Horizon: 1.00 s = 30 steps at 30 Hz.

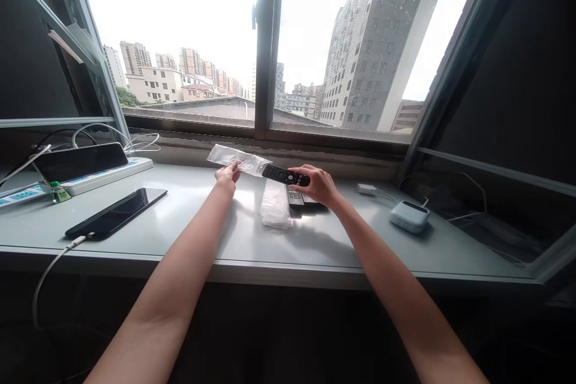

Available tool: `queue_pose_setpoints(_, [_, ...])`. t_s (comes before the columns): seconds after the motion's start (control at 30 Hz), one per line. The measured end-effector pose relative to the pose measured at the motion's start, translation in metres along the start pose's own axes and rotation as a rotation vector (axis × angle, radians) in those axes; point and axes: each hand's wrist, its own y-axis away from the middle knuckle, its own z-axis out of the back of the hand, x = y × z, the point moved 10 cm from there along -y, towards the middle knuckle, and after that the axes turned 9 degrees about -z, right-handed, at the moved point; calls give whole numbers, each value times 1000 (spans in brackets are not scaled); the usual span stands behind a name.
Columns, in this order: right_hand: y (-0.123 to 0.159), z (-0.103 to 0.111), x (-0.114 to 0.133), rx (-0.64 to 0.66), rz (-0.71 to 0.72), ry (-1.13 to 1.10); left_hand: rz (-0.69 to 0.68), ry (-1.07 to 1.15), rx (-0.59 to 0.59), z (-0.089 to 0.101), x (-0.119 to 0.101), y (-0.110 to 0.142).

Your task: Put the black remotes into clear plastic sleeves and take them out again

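Note:
My right hand (317, 185) is closed around a slim black remote control (283, 175), held above the grey windowsill (202, 234). The remote's far end sits inside the mouth of a clear plastic sleeve (236, 159), which my left hand (228, 174) pinches near its opening. Below my right hand a second remote (296, 198) with pale buttons lies on the sill. Beside it lies another clear plastic sleeve (275, 204), flat.
A black phone (117, 212) on a white cable lies at the left. Behind it a dark tablet (80, 161) rests on a white power strip (105, 175). A small white device (409, 216) and a white plug (366, 189) sit at the right. The window frame (266, 48) stands close behind.

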Motion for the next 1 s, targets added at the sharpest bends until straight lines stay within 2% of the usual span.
queue_pose_setpoints(0.13, [1,0,2,-8,-22,33,7,-28,58,-8,3,0])
queue_pose_setpoints(0.3, [1,1,1,-38,-38,41,-56,-13,239,-36,-1,11])
queue_pose_setpoints(0.43, [1,1,3,-71,-36,27,-119,37,398,-62,-2,33])
queue_pose_setpoints(0.63, [3,-4,6,-56,-32,-16,-86,120,661,-94,12,77])
queue_pose_setpoints(0.77, [3,-4,3,-71,-80,-59,-107,165,659,-96,13,87])
queue_pose_setpoints(1.0, [4,-7,-10,-88,-208,-137,-68,66,782,-107,24,91])
